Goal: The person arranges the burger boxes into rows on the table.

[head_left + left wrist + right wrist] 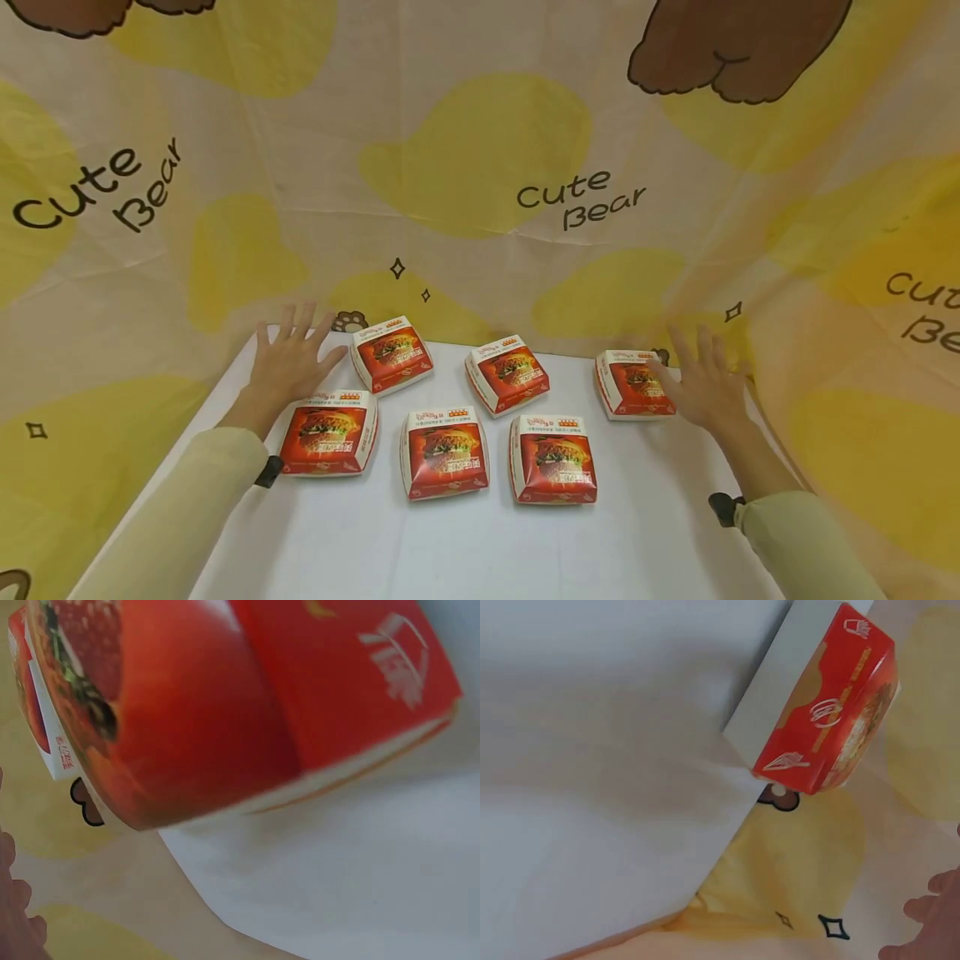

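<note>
Spread and straight, the fingers of my left hand (pixel 287 365) hover over the table's left side. Right below that hand is a red and white burger box (pixel 330 433), which fills the top of the left wrist view; another burger box (pixel 392 354) sits just beyond the thumb. My right hand (pixel 708 385) is likewise spread, holding nothing, its thumb overlapping the right-hand burger box (pixel 637 385) in the head view. That box also shows at the upper right of the right wrist view. All the lids are closed, with a burger picture on top.
Between the hands lie more burger boxes: one at the back (pixel 507 375) and two nearer, a middle box (pixel 444 454) and a right one (pixel 553 460). They stand on a white table (pixel 480 550). A yellow and beige cloth (pixel 450 167) printed "Cute Bear" hangs behind and along both sides.
</note>
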{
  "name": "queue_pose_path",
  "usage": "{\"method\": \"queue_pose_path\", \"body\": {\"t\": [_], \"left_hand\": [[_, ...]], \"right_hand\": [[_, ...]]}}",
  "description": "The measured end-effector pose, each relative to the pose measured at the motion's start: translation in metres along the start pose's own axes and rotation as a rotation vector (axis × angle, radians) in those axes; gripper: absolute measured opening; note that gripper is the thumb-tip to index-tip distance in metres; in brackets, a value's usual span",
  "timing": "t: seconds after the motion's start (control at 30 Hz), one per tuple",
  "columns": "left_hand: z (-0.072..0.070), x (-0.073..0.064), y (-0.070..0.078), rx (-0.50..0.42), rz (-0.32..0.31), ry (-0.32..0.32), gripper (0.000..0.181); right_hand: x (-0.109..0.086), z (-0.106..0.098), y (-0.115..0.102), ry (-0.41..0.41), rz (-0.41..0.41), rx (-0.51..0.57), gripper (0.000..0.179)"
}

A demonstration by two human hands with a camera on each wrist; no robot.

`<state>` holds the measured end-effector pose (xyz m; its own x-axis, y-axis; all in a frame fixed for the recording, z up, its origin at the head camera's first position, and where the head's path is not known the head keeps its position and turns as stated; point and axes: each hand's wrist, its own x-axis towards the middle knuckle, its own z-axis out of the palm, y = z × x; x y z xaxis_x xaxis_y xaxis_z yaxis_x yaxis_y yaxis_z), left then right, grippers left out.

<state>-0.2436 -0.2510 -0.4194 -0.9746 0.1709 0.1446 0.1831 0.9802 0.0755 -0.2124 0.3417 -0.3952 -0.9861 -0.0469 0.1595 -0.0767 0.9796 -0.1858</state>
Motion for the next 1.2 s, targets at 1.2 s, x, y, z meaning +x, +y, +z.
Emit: {"method": "queue_pose_path", "body": {"t": [1.2], "left_hand": [[0.013, 0.024, 0.042, -0.351, -0.073, -0.359, 0.078]], "right_hand": [[0.039, 0.017, -0.119, -0.123, -0.192, 0.197, 0.079]]}}
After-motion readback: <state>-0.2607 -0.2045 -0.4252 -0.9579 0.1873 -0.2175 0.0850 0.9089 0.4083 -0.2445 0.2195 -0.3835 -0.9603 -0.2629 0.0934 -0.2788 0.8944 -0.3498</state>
